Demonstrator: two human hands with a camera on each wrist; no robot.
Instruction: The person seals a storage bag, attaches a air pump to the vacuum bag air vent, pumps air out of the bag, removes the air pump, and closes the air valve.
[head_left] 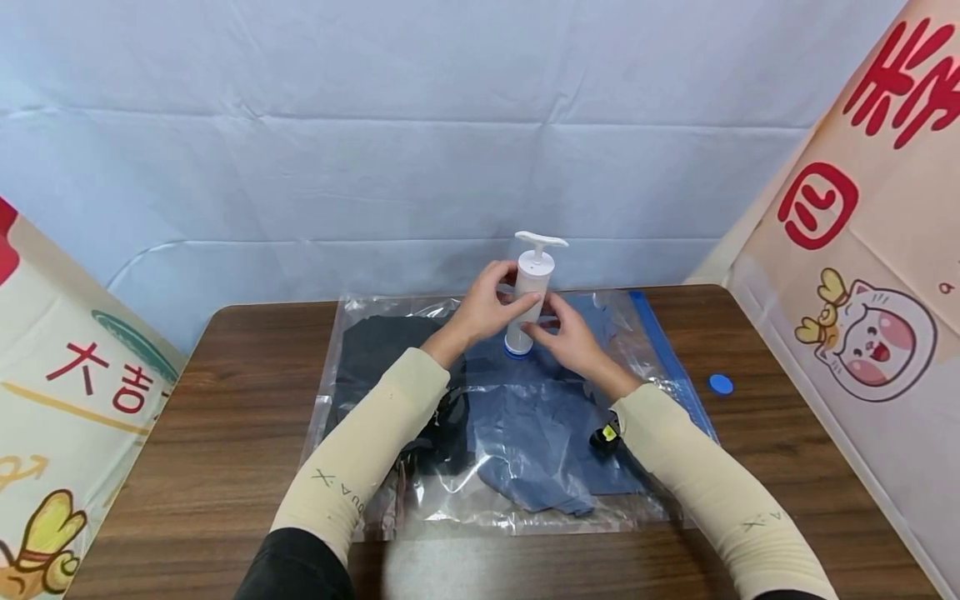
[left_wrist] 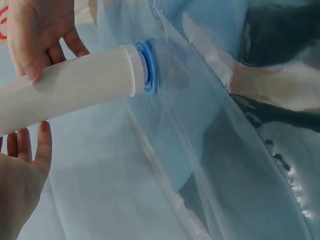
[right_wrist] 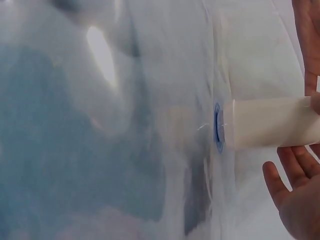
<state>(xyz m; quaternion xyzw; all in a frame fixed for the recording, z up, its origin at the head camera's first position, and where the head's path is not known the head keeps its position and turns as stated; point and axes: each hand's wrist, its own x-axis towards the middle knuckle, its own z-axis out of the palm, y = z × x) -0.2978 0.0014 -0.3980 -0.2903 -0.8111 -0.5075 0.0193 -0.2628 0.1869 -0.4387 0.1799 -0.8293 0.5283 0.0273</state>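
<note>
Pale blue backdrop cloth (head_left: 375, 183): hung behind the table, fold lines visible. Wood-grain table (head_left: 247, 350): backed by the cloth. Transparent plastic storage bag (head_left: 450, 496): laid flat on the table, blue strip (head_left: 667, 358) along its right side. Blue-grey fabric (head_left: 525, 433) and black fabric (head_left: 382, 342): contained in the bag, side by side. White T-handled hand pump (head_left: 529, 287): stood near-upright over the bag's far half, its base set against a blue valve (left_wrist: 151, 67); grasped between thumb and fingers by both left hand (head_left: 483, 304) and right hand (head_left: 573, 337). Round blue cap (head_left: 721, 384): placed on the table, right of the bag.
</note>
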